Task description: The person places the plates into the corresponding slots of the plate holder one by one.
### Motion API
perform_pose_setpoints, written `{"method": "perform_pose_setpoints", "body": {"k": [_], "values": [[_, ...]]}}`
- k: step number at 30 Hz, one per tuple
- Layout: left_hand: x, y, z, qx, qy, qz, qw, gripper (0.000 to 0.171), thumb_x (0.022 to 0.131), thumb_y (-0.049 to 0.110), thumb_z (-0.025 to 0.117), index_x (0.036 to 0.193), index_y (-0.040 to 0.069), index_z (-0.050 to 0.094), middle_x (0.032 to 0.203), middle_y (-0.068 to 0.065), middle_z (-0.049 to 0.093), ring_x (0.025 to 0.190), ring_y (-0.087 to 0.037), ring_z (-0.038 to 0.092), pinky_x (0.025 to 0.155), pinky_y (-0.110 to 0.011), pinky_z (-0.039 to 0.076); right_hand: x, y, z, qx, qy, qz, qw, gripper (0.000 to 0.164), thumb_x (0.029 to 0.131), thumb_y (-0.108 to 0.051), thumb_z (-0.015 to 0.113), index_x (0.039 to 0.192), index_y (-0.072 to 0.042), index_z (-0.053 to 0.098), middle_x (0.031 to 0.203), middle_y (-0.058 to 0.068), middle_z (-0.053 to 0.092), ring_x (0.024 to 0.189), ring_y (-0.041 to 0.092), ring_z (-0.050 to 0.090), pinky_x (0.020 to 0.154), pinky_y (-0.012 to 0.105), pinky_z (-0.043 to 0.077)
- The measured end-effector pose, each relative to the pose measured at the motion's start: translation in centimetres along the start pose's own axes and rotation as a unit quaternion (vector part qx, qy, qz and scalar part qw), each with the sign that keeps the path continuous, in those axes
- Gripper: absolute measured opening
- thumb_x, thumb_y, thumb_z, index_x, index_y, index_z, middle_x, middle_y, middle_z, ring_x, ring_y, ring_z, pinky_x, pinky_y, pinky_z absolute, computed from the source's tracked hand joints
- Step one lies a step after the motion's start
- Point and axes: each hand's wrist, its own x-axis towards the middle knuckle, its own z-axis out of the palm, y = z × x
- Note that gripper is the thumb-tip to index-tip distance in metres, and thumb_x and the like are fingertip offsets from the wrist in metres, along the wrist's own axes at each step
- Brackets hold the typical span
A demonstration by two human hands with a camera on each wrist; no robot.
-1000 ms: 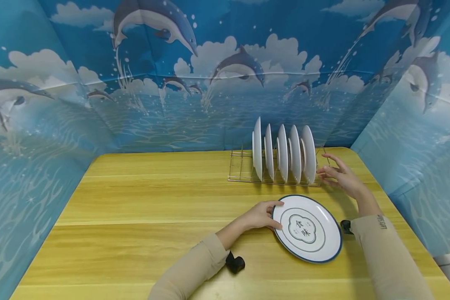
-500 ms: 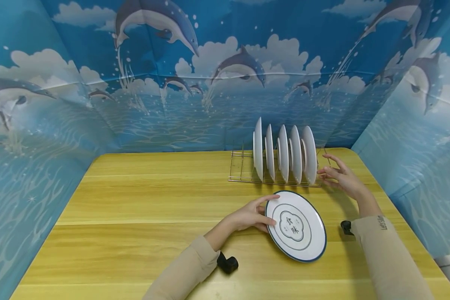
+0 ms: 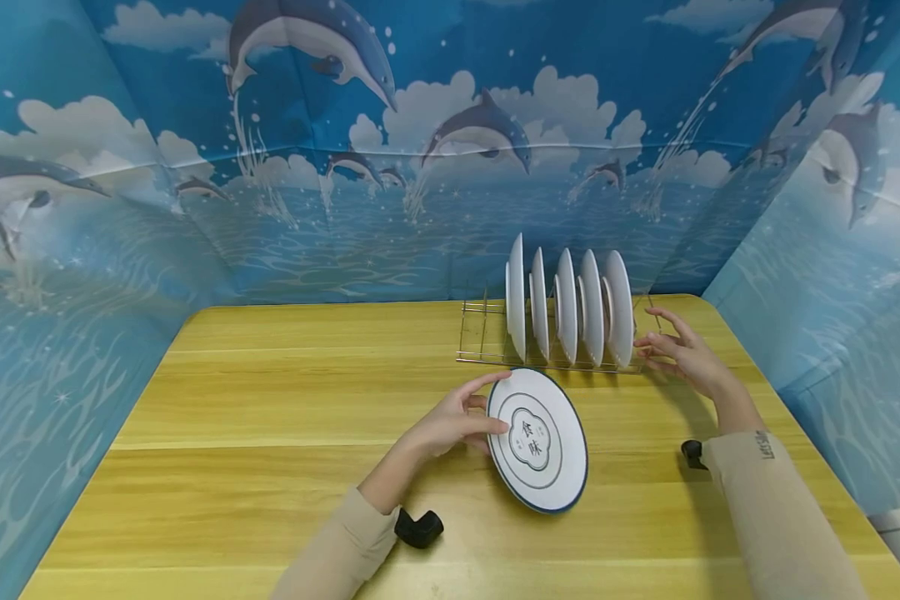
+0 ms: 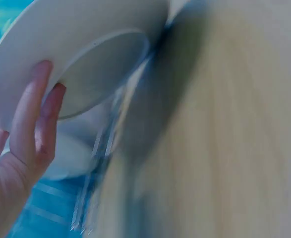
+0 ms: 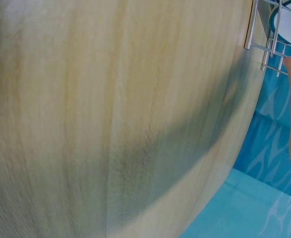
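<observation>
My left hand grips the left edge of a white plate with a dark blue rim and a printed flower-shaped emblem. In the left wrist view, the fingers lie against the plate's underside. This plate is tilted and held off the table, in front of a wire dish rack. Several white plates stand upright in the rack, side by side. At the rack's right end, my right hand holds the wire frame; in the right wrist view only part of that hand shows.
A wooden table carries the rack near its back right. Behind and beside it hangs a blue dolphin-print cloth. The rack's left end has bare wire slots. Black wrist devices sit at both sleeves.
My left hand has carried the plate leftward and slightly toward the rack, tilting it more upright. My right hand and the plates in the rack have stayed where they were.
</observation>
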Motion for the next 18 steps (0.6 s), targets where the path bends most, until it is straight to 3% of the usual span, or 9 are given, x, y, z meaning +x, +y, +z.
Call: {"method": "perform_pose_setpoints", "body": {"k": [8, 13, 18], "values": [[-3.2, 3.5, -3.8, 0.026, 0.064, 0.017, 0.9975, 0.072, 0.079, -0.003, 0.066, 0.139, 0.025, 0.04, 0.101, -0.016, 0.048, 0.076, -0.027, 0.064, 0.069, -0.053, 0.053, 0.0, 0.0, -0.1, 0.005, -0.003, -0.003, 1.0, 0.049, 0.098, -0.015, 0.042, 0.141, -0.029, 0.024, 0.102, 0.004, 0.063, 0.093, 0.013, 0.061, 0.08, 0.022, 0.052], [-4.3, 6.1, -5.5, 0.055, 0.107, 0.068, 0.9904, 0.072, 0.08, -0.005, 0.064, 0.14, 0.024, 0.038, 0.106, -0.019, 0.047, 0.078, -0.026, 0.064, 0.064, -0.05, 0.054, 0.0, 0.1, -0.1, 0.01, -0.004, -0.004, 1.0, 0.048, 0.098, -0.015, 0.042, 0.14, -0.029, 0.025, 0.102, 0.005, 0.063, 0.092, 0.013, 0.061, 0.08, 0.022, 0.052], [-4.5, 8.9, -6.2, 0.086, 0.136, 0.122, 0.9794, 0.072, 0.08, -0.006, 0.064, 0.141, 0.023, 0.037, 0.102, -0.018, 0.048, 0.079, -0.021, 0.064, 0.061, -0.048, 0.055, 0.0, 0.1, -0.1, 0.015, -0.009, -0.006, 1.0, 0.048, 0.098, -0.014, 0.041, 0.14, -0.029, 0.024, 0.102, 0.003, 0.063, 0.093, 0.014, 0.061, 0.081, 0.022, 0.052]]}}
